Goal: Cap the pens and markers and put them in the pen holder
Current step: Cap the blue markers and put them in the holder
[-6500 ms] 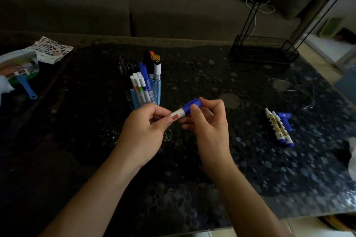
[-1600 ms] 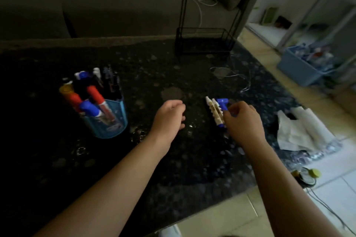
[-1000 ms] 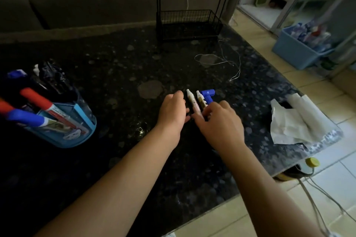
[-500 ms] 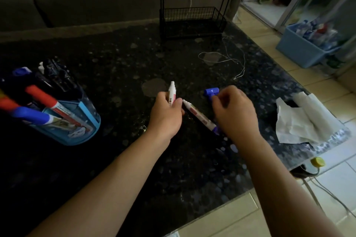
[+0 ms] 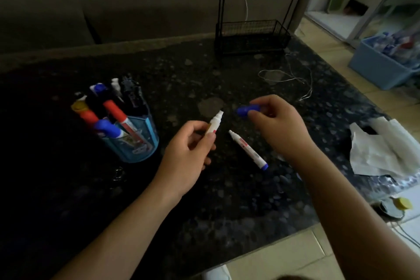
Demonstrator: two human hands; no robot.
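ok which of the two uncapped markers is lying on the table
The marker with the blue end, lying flat on the table. The other uncapped marker is gripped in the left hand, tip raised.

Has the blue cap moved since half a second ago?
Yes: the blue cap, pinched in the right hand, shifted left, nearer the pale patch.

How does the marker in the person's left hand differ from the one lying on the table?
The held marker is gripped in the left hand and tilted upward; the lying marker rests flat on the table, with no hand on it. The held marker's tip points away and slightly right; the lying marker's tip points away and left. The lying marker shows a blue rear end; the held marker's rear is hidden in that hand. Both are white and uncapped.
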